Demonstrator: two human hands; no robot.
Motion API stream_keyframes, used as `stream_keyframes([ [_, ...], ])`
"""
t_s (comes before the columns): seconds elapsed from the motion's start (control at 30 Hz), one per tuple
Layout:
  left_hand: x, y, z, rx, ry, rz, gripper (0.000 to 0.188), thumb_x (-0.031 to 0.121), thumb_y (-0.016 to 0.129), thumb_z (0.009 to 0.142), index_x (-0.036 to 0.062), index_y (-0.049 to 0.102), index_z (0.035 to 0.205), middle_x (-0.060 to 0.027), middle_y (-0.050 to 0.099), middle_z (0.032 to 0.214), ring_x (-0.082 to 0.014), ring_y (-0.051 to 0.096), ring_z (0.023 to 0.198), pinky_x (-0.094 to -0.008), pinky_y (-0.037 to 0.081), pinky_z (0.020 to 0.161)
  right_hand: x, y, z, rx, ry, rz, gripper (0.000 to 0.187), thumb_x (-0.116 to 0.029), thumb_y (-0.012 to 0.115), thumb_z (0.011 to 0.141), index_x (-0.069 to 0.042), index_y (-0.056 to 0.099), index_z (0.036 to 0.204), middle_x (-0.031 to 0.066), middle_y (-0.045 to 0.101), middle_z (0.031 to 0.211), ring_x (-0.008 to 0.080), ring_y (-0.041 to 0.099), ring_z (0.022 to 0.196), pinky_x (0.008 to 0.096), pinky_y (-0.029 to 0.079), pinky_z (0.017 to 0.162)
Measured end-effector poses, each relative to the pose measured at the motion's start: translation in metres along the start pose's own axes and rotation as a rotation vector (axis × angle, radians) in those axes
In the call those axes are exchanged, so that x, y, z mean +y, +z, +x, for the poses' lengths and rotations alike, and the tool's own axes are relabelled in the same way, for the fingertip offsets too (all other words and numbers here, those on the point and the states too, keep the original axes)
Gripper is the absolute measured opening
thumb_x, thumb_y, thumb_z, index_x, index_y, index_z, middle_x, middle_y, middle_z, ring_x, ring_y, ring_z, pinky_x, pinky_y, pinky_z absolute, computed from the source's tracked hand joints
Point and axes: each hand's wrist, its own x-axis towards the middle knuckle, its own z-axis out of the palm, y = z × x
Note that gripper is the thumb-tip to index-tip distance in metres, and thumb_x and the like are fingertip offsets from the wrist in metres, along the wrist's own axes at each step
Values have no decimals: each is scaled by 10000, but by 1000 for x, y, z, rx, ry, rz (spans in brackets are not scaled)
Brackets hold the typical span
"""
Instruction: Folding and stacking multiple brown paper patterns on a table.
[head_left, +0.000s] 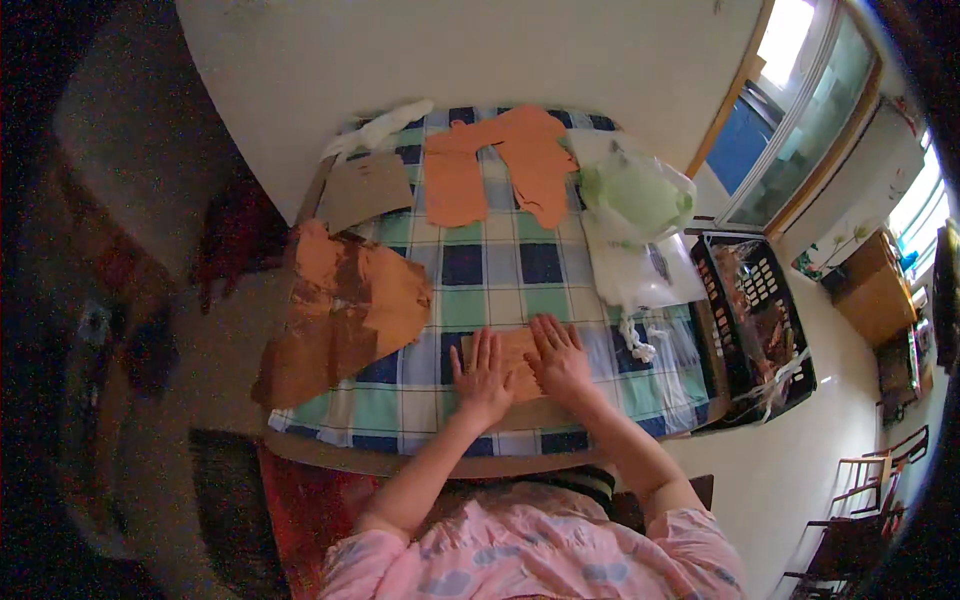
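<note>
A small orange-brown sheet lies flat near the front of a checked cloth. My left hand rests palm down on the sheet's left side, fingers stretched out. Across from it, my right hand presses flat on the right side with its fingers spread. Part of the sheet is hidden under both palms. Whether it is paper, leather or something else, I cannot tell.
Larger orange-brown pieces lie at the left, and cut orange pieces at the back. A grey-brown sheet is at the back left. Plastic bags sit on the right. A black crate stands beside the table.
</note>
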Motion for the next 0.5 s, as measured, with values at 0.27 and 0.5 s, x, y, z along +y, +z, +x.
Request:
stream_keyframes([
  [0.27, -3, -17, -6, -50, -37, -60, 711, 431, 425, 920, 37, 183, 1460, -115, 161, 1535, -236, 112, 1429, -624, 18, 1084, 35, -10, -31, 186, 128, -211, 538, -333, 544, 880, -15, 449, 1303, 165, 438, 1370, 334, 383, 1287, 485, 310, 1039],
  [0.5, -7, 3, -12, 33, 12, 46, 710, 448, 405, 930, 38, 176, 1462, -131, 184, 1527, -257, 114, 1428, -625, 6, 1084, 46, 22, -102, 256, 479, -30, 262, -281, 634, 807, -53, 574, 920, 137, 617, 1016, 307, 592, 914, 412, 480, 754],
])
